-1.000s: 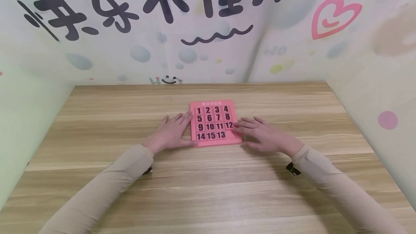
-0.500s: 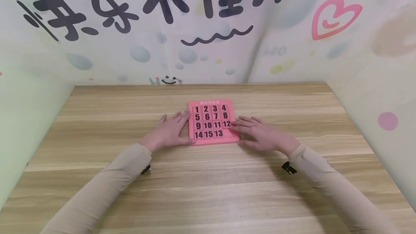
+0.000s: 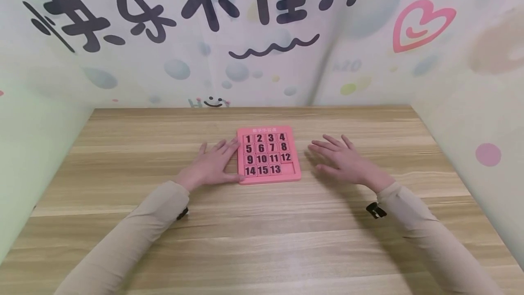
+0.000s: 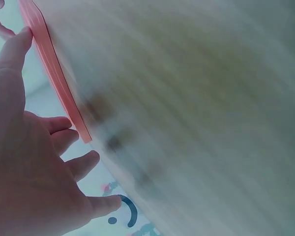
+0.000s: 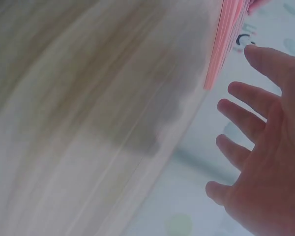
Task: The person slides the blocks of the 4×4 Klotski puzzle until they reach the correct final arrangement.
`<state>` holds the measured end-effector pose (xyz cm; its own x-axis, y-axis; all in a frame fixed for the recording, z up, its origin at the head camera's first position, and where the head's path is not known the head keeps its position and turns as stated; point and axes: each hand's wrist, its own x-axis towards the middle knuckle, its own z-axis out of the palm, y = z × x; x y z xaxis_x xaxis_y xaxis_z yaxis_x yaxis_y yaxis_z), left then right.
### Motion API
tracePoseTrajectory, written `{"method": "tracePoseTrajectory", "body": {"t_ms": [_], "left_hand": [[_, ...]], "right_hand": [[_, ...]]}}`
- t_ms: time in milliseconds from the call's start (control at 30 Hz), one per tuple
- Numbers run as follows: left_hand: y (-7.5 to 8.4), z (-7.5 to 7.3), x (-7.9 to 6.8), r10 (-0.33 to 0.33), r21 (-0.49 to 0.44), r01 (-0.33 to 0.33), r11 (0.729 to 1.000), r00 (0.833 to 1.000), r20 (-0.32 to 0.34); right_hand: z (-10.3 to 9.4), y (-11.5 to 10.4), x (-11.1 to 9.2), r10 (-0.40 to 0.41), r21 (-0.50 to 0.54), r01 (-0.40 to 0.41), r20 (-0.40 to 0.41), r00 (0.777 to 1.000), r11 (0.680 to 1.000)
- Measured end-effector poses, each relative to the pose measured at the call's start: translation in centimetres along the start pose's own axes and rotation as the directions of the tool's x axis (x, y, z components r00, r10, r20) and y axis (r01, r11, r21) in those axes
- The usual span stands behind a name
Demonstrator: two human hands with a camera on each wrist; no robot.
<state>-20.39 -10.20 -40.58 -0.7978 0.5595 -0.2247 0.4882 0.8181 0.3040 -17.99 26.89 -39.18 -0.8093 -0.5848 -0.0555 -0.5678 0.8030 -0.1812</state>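
A pink sliding number puzzle (image 3: 269, 178) lies flat on the wooden table, its black numbers facing up. The top three rows read 1 to 12 in order; the bottom row shows 14, 15, 13 and a bare slot at its right end. My left hand (image 3: 210, 165) touches the puzzle's left side, thumb at the lower corner and fingertips higher up. In the left wrist view the thumb (image 4: 17, 49) meets the pink edge. My right hand (image 3: 348, 160) is apart from the puzzle on its right, fingers spread and holding nothing.
The wooden table (image 3: 262, 240) extends around the puzzle. Behind it stands a white wall (image 3: 262, 76) with black lettering and coloured dots, and walls also close in both sides. A black strap (image 3: 375, 210) sits at the right wrist.
My right hand has pulled away to the right from the 12 tile and the puzzle's edge. The puzzle shifted slightly left earlier, with my left hand staying against it. The tile order is the same.
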Motion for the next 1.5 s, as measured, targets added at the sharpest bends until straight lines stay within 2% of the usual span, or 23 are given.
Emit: {"method": "tracePoseTrajectory", "body": {"t_ms": [133,300,767,967,1133,1233,1333,1500], "left_hand": [[-0.1,-0.1,-0.2,0.000,0.021,0.001,1.000,1.000,-0.020],[-0.2,-0.1,-0.2,-0.005,0.027,0.005,1.000,1.000,-0.014],[-0.2,0.0,-0.1,0.006,0.010,-0.006,1.000,1.000,-0.001],[-0.2,-0.1,-0.1,0.008,0.012,-0.009,1.000,1.000,0.009],[-0.2,-0.1,0.0,0.004,0.008,-0.004,1.000,1.000,0.021],[-0.2,-0.1,0.0,0.005,0.008,-0.005,1.000,1.000,0.025],[-0.2,-0.1,0.1,0.012,0.007,-0.012,1.000,1.000,0.027],[-0.3,-0.2,0.0,0.016,0.006,-0.016,1.000,0.999,0.032]], "right_hand": [[-0.2,0.5,-0.3,0.016,0.006,-0.016,-0.009,1.000,1.000],[-0.1,0.5,-0.4,0.003,0.013,-0.003,-0.010,1.000,1.000],[0.4,-0.8,0.4,-0.058,0.042,0.058,-0.005,0.998,0.997],[0.8,-1.9,1.0,-0.140,0.072,0.139,-0.001,0.990,0.988],[1.4,-3.6,1.8,-0.257,0.081,0.255,0.020,0.966,0.964],[1.9,-4.6,2.4,-0.300,0.067,0.297,0.043,0.953,0.952],[2.2,-5.5,2.8,-0.313,0.078,0.309,0.059,0.948,0.948],[2.4,-5.8,2.9,-0.297,0.099,0.291,0.061,0.953,0.952]]}}
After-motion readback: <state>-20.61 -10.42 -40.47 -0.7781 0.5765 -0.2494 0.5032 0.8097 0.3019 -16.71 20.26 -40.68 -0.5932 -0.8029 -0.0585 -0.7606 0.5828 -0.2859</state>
